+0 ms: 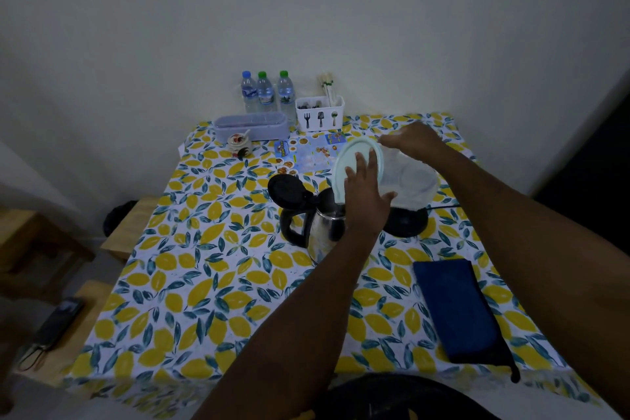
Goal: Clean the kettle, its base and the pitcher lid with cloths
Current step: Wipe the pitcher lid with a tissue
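A steel kettle point(322, 232) with a black handle stands mid-table, its black lid point(284, 186) flipped open. Just to its right lies the round black base point(407, 222) with its cord. Over the base, my right hand point(414, 140) grips the top of a clear plastic pitcher point(414, 182) that is tipped toward me. My left hand point(366, 196) holds the pale round pitcher lid point(354, 155) upright, beside the pitcher's mouth. A folded dark blue cloth point(458, 307) lies near the table's front right edge.
Along the wall stand three water bottles point(266, 94), a white cutlery holder point(319, 114), a lavender box point(250, 126), a small ceramic jar point(239, 144) and a printed leaflet point(308, 155). A wooden bench point(85, 300) with a dark device point(56, 322) stands left of the table.
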{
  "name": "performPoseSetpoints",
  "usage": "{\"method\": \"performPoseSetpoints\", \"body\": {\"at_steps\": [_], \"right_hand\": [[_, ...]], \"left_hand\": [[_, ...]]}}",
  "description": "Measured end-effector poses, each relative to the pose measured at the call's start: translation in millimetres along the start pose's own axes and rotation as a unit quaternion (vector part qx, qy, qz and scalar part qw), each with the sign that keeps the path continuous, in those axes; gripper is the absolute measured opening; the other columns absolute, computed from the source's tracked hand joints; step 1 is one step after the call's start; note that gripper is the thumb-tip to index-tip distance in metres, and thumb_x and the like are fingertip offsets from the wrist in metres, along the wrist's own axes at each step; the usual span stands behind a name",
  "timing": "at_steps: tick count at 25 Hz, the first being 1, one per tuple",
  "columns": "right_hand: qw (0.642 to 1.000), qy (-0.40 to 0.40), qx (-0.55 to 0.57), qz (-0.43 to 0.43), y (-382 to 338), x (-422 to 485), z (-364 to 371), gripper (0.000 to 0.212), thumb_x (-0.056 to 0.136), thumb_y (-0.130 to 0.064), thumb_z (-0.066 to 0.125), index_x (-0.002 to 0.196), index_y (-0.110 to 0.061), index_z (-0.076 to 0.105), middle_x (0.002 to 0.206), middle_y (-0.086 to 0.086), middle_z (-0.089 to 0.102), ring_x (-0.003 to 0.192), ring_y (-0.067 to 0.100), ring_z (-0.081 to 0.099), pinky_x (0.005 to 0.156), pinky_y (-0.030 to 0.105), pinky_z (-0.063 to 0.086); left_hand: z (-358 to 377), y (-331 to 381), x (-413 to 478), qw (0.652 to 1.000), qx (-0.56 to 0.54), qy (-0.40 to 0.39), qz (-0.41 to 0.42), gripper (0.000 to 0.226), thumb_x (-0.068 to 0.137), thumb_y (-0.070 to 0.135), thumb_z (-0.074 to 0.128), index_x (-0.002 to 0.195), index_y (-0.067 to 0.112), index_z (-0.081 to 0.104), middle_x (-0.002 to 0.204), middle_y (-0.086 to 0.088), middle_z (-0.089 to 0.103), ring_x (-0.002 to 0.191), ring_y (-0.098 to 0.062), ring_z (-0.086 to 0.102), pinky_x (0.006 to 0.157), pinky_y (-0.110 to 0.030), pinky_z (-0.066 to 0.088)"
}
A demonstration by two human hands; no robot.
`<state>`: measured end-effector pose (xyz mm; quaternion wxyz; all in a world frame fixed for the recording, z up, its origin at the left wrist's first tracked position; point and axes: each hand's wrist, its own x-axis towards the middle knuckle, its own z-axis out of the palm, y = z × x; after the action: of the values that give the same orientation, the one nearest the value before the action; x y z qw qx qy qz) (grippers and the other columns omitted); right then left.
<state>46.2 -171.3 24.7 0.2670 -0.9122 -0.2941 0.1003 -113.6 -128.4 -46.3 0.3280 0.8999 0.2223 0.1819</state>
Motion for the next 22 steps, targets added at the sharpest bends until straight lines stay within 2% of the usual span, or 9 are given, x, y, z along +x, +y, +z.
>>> {"method": "performPoseSetpoints", "body": {"at_steps": [4,7,12,16,18,19,22], "right_hand": [[0.990,0.017,0.133,0.045,25.5,-9.8,4.0,0.045,0.079,-0.044,0.068,0.057,-0.006,0.056,0.060,0.009,0.052,0.058,0.021,0.049,0.056,0.031,0.034],[0.968,0.027,0.237,0.082,50.2,-12.9,8.3,0.041,0.076,-0.044,0.072,0.068,-0.004,0.065,0.067,0.009,0.055,0.063,0.020,0.054,0.060,0.031,0.040],[0.928,0.049,0.328,0.168,104.7,-19.6,17.9,0.038,0.077,-0.045,0.070,0.076,-0.009,0.059,0.066,0.007,0.052,0.057,0.019,0.047,0.057,0.032,0.037],[0.885,0.073,0.395,0.235,157.9,-24.3,15.2,0.030,0.078,-0.039,0.071,0.086,-0.010,0.069,0.075,0.008,0.061,0.063,0.020,0.054,0.060,0.033,0.044],[0.870,0.089,0.407,0.264,186.3,-22.7,8.5,0.033,0.076,-0.041,0.072,0.082,-0.009,0.069,0.077,0.010,0.062,0.064,0.023,0.056,0.061,0.036,0.049],[0.863,0.094,0.411,0.277,199.3,-22.8,2.6,0.033,0.077,-0.041,0.071,0.078,-0.009,0.065,0.074,0.009,0.060,0.060,0.021,0.054,0.056,0.033,0.047],[0.841,0.102,0.436,0.304,245.3,-22.5,-10.0,0.033,0.083,-0.038,0.068,0.063,-0.016,0.053,0.060,0.004,0.048,0.050,0.015,0.042,0.048,0.026,0.034]], "left_hand": [[7.1,4.0,4.3,0.996,0.086,-0.018,0.034,0.096,0.083,0.031,0.070,0.152,0.023,0.004,0.162,-0.014,0.009,0.143,-0.048,0.015,0.116,-0.051,0.023],[16.9,9.9,7.9,0.989,0.133,-0.037,0.060,0.095,0.084,0.028,0.070,0.152,0.023,0.005,0.161,-0.015,0.010,0.143,-0.050,0.014,0.116,-0.051,0.023],[48.0,28.1,16.8,0.969,0.202,-0.094,0.106,0.094,0.084,0.025,0.070,0.152,0.023,0.004,0.161,-0.015,0.009,0.143,-0.050,0.011,0.116,-0.052,0.020],[85.6,46.2,29.2,0.953,0.221,-0.138,0.155,0.092,0.085,0.023,0.069,0.153,0.023,0.006,0.161,-0.015,0.009,0.144,-0.048,0.009,0.117,-0.053,0.018],[105.7,60.5,37.2,0.944,0.232,-0.160,0.173,0.091,0.087,0.024,0.067,0.153,0.023,0.005,0.162,-0.014,0.009,0.145,-0.047,0.009,0.117,-0.053,0.019],[115.7,68.5,41.6,0.939,0.237,-0.171,0.183,0.090,0.087,0.024,0.067,0.153,0.023,0.005,0.161,-0.014,0.010,0.145,-0.047,0.010,0.117,-0.053,0.019],[148.7,94.1,56.2,0.921,0.248,-0.210,0.217,0.089,0.087,0.025,0.067,0.153,0.022,0.007,0.161,-0.014,0.012,0.145,-0.046,0.011,0.117,-0.052,0.019]]}}
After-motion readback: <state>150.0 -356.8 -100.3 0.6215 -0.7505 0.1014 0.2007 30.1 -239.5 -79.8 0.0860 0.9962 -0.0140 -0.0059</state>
